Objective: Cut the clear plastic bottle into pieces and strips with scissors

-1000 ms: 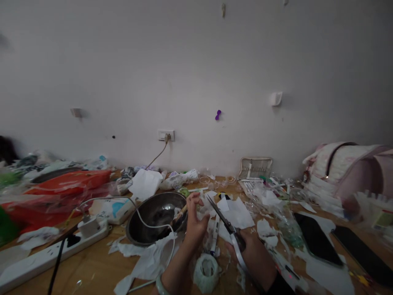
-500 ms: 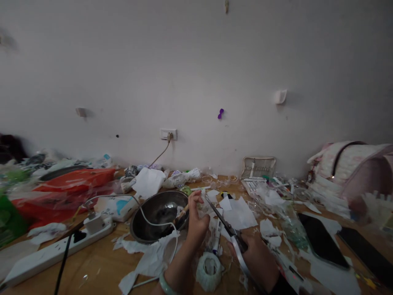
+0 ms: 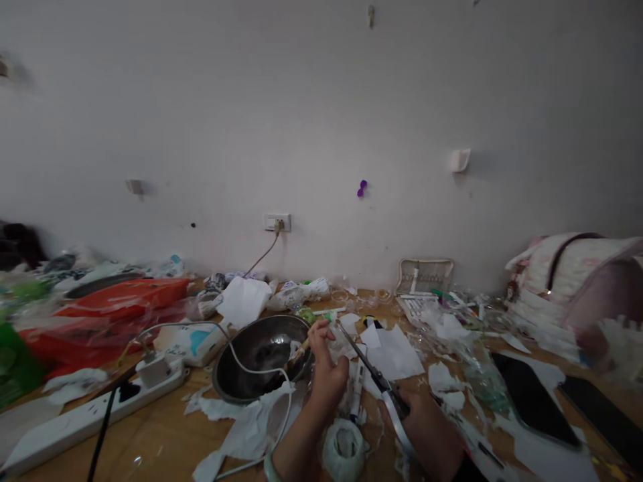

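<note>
My left hand (image 3: pixel 325 361) is raised over the table with its fingers pinched on a small pale piece I cannot make out. My right hand (image 3: pixel 424 428) grips the handles of a pair of scissors (image 3: pixel 374 375). The blades point up and left, with their tips close to my left fingertips. A dark metal bowl (image 3: pixel 256 355) with a wooden-handled tool in it sits just left of my left hand. A roll of tape (image 3: pixel 344 448) lies below, between my wrists.
Paper scraps and white sheets (image 3: pixel 394 351) litter the wooden table. A white power strip (image 3: pixel 90 412) with a cable lies at the left, beside red plastic bags (image 3: pixel 100 311). Two dark phones (image 3: pixel 535 398) lie at the right, near a pink bag (image 3: pixel 577 281). A wall rises behind.
The view has shifted slightly. My hands stay together, the scissor tips now a little nearer my left fingertips.
</note>
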Demonstrator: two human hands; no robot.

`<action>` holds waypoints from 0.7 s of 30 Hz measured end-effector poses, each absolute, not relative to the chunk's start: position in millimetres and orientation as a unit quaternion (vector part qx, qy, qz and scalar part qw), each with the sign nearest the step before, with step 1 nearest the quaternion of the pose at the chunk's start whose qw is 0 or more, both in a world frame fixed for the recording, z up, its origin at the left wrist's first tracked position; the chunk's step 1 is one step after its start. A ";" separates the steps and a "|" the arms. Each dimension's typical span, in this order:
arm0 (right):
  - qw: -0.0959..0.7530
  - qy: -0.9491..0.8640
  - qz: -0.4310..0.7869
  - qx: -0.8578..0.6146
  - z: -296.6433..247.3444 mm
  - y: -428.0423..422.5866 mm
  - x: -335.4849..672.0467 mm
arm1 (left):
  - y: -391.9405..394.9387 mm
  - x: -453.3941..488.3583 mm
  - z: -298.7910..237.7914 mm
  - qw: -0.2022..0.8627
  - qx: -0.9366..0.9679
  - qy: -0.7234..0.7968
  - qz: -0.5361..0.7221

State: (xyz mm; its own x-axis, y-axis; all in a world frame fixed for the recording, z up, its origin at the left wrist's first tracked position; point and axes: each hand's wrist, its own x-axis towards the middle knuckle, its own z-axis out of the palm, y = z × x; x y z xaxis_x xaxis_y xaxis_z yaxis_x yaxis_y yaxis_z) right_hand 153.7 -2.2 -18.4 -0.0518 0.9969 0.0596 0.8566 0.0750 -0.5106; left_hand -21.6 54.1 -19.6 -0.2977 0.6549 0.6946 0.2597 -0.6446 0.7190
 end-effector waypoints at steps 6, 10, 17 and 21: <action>0.185 -0.707 0.188 -0.656 -18.8 -0.6 154.8 | 52.3 -19.1 -14.9 0.147 0.564 0.398 0.708; 0.181 -0.696 0.179 -0.672 -16.9 -4.0 151.0 | 51.1 -19.0 -11.4 0.151 0.559 0.398 0.711; 0.167 -0.686 0.197 -0.680 -17.3 -3.7 151.2 | 50.1 -17.4 -7.3 0.159 0.550 0.394 0.719; 0.181 -0.686 0.198 -0.676 -17.2 -4.7 150.3 | 49.2 -17.4 -5.7 0.168 0.548 0.390 0.721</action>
